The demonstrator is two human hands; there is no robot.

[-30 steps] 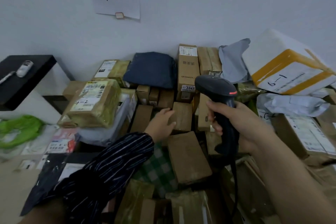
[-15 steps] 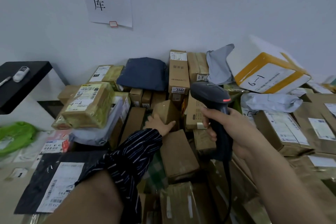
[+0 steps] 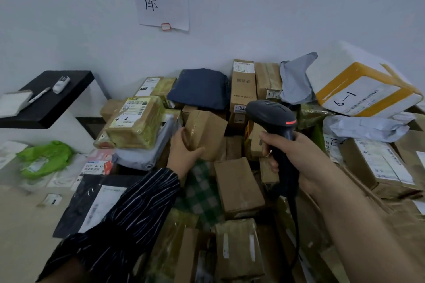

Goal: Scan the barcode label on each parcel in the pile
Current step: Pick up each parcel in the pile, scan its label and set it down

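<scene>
**A:** What is the left hand holding?

**B:** The left hand (image 3: 184, 154), in a dark striped sleeve (image 3: 138, 209), grips a small brown parcel (image 3: 204, 135). It is a blocky carton wrapped in glossy, wrinkled tape. The fingers curl under its lower edge, and it is held tilted over the middle of the pile, just right of the taped box marked 4-2 (image 3: 135, 124).

**A:** And the right hand?

**B:** The right hand (image 3: 299, 156) is clenched around the handle of the scanner (image 3: 271, 117). The scanner is matt black plastic with a rounded head and a thin red strip on its side. A cable hangs from the grip. Its head sits just right of the parcel, pointing away towards the wall.

**A:** What is around them?

**B:** Mostly plain cardboard boxes, some under shiny film. A flat carton (image 3: 236, 188) lies below the scanner, beside a green checked bag (image 3: 202, 193). Behind are a soft navy pouch (image 3: 200, 89) and a tall narrow carton (image 3: 242, 89). At the right, a white foam box (image 3: 368, 89) banded in yellow tape rests on crumpled grey mailers (image 3: 363, 127). At the left are a black shelf (image 3: 53, 103) and a green plastic bag (image 3: 43, 158).
</scene>
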